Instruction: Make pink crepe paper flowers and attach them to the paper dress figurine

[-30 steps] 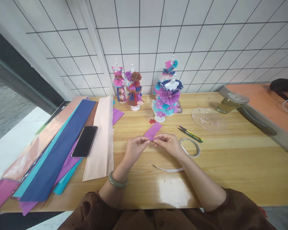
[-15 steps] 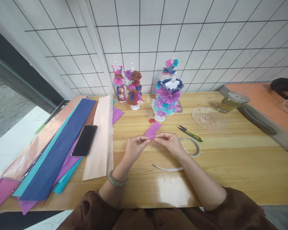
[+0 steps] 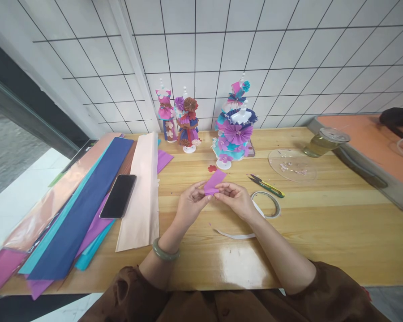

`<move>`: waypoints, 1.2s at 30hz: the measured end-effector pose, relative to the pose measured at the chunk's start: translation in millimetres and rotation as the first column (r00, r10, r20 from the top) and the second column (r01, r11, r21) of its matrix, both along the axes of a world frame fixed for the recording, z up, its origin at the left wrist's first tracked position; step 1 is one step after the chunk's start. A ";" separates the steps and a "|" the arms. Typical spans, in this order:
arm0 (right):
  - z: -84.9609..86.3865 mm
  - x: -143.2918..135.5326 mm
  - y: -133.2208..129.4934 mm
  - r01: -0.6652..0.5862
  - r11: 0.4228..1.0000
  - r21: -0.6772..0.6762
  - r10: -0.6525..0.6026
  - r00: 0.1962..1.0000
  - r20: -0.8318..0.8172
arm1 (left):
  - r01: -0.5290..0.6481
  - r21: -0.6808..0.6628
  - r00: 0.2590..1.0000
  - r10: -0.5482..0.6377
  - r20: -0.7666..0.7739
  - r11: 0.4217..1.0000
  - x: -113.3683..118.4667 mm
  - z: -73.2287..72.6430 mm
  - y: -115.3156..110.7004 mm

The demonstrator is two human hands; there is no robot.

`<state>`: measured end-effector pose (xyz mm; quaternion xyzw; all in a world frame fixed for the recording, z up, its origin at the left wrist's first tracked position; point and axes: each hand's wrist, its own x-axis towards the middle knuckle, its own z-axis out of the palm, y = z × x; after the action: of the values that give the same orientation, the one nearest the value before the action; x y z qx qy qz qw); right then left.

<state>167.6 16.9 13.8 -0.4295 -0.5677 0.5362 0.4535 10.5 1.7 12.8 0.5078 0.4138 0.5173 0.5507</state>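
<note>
A small strip of purple paper (image 3: 215, 180) is held up between both hands above the middle of the table. My left hand (image 3: 192, 200) pinches its lower left edge between thumb and fingers. At the lower right edge, my right hand (image 3: 235, 199) grips the same strip with thumb and forefinger. Close to my right wrist lies a roll of white tape (image 3: 274, 206), its loose end (image 3: 237, 235) curling out under my forearm. Yellow-green thread snips (image 3: 267, 186) rest beyond the roll. A red paper flower (image 3: 212, 168) lies just past the purple strip.
Several mini dress forms in paper dresses (image 3: 237, 134) stand along the tiled wall. Stacked coloured paper (image 3: 83, 201), a pale pink sheet (image 3: 139, 192) and a black phone (image 3: 118, 197) lie left. To the right are a clear dish (image 3: 290, 178) of small beads and a lidded cup (image 3: 325, 143).
The bottom of the purple strip, bunched between my fingertips before, now lies flatter and shows more of its surface. My left fingers have shifted slightly up along its edge.
</note>
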 end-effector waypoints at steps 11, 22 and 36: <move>6.4 -0.6 -4.2 -0.030 0.993 0.114 0.012 0.987 0.157 | -0.011 0.051 0.996 0.015 -0.084 0.999 -0.5 -5.5 -0.4; 5.1 3.1 -2.1 -0.044 0.973 0.228 -0.004 0.978 0.207 | -0.036 0.169 0.953 0.084 -0.291 0.985 -4.3 -3.2 -1.6; 5.6 4.6 -2.0 -0.059 0.944 0.326 -0.034 0.961 0.274 | -0.020 0.329 0.884 0.170 -0.434 0.944 -5.8 1.1 -3.0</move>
<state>172.3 15.0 19.4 -0.4142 -0.7100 0.3711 0.4320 4.7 -1.3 13.9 0.6752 0.4683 0.4693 0.3232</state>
